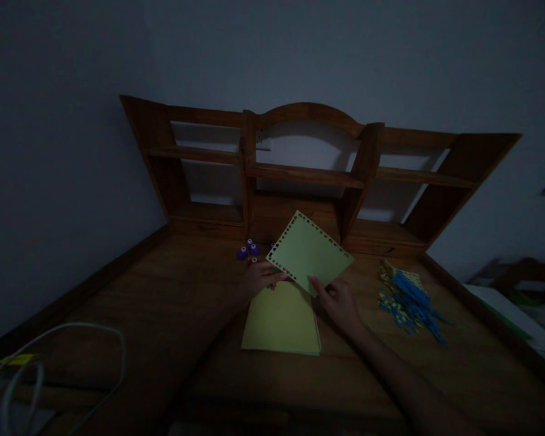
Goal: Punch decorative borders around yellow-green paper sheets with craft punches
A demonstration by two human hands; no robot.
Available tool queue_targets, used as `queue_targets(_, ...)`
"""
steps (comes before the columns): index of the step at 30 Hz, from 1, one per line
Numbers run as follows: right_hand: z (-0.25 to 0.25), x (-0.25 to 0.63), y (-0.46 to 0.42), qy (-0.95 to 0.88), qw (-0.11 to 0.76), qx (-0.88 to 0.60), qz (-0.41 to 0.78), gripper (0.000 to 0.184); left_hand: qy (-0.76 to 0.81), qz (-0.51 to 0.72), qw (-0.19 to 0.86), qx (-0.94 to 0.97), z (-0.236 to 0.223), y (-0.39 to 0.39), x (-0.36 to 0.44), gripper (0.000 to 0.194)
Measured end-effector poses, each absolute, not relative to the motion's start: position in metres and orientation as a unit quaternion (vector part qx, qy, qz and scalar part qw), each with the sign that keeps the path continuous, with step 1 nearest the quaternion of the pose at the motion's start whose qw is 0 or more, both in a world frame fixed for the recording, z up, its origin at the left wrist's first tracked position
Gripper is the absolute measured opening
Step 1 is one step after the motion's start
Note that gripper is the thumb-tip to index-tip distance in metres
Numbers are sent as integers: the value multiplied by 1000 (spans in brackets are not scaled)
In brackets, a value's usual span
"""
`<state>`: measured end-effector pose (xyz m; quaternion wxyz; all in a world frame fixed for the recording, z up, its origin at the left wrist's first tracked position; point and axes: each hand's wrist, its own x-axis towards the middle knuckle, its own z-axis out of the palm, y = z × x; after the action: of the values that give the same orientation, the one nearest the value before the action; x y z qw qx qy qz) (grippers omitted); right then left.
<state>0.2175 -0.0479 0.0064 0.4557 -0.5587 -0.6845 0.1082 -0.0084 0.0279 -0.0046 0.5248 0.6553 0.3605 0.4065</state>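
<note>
A light yellow-green sheet of paper [311, 254], with small cut-out shapes along two upper edges and part of the lower left edge, is tilted up like a diamond. My right hand [340, 303] pinches its lower corner, thumb on the front face. At the lower left edge, the fingers of my left hand [257, 281] are closed on the sheet, partly hidden by it. Below both hands a stack of yellow paper [281, 321] lies flat on the desk. Just behind my left hand stands a small red object [253, 261], mostly covered.
Several small purple craft punches [249, 249] stand behind my left hand. Blue and yellow paper scraps [411, 303] lie at the right. A wooden shelf unit [304, 175] rises along the desk's back edge. A white cable [86, 325] loops at the left.
</note>
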Motion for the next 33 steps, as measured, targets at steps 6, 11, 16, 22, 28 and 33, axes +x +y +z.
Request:
queue_targets(6,8,217,-48,-686,459,-553,109,37,399,397,468,681,8,20,-10,33)
queue_targets(11,9,217,-48,-695,460,-542,106,38,409,394,458,684,8,20,-10,37)
queue_targets(16,9,217,-48,-690,466,-541,116,37,397,397,475,677,6,22,-9,34)
queue_targets(22,8,217,-48,-691,464,-543,112,36,380,408,494,667,7,19,-9,30)
queue_targets(28,9,218,-48,-692,462,-546,96,37,387,396,509,659,8,19,-9,30)
queue_targets(33,9,219,-49,-692,455,-548,113,35,377,404,506,663,11,17,-8,30)
